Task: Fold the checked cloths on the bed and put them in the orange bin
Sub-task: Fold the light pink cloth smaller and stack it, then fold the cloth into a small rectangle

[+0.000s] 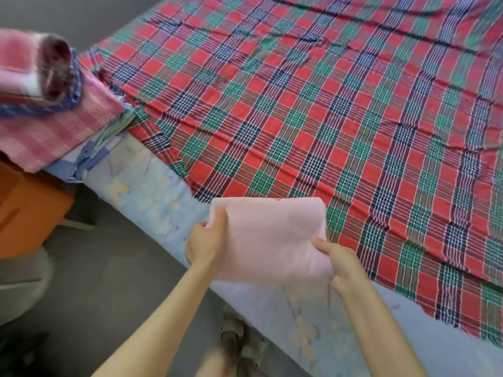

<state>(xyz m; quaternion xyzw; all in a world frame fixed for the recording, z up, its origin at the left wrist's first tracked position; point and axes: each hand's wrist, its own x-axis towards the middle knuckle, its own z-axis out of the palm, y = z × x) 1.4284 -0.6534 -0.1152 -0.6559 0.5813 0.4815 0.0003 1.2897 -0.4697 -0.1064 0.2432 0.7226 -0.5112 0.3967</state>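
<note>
Pale pink fabric, a folded cloth (272, 240), is hanging between both hands just over the near edge of the bed (152, 183). The left hand (205, 247) is gripping its left edge, fingers curled into the fabric. The right hand (344, 263) is pinching the lower right corner, with one digit lying on top and the other fingers hiding underneath. Any check pattern on this cloth is too faint to make out.

Beyond the hands, a red, green and navy checked cloth (326, 118) is lying spread over the mattress. Its far and right parts are running out of frame, and its near edge is passing behind the pink cloth.

Well to the left of the left hand, the orange bin (30, 213) is showing only one side, cut off by the frame. Above it a stack of folded cloths (62, 131) is sitting, topped by a blurred bundle. Whether the stack is resting in the bin or on the bed corner is unclear.

Below the forearms, a blurred sandalled foot (239, 346) is standing on the grey floor (109, 281).
</note>
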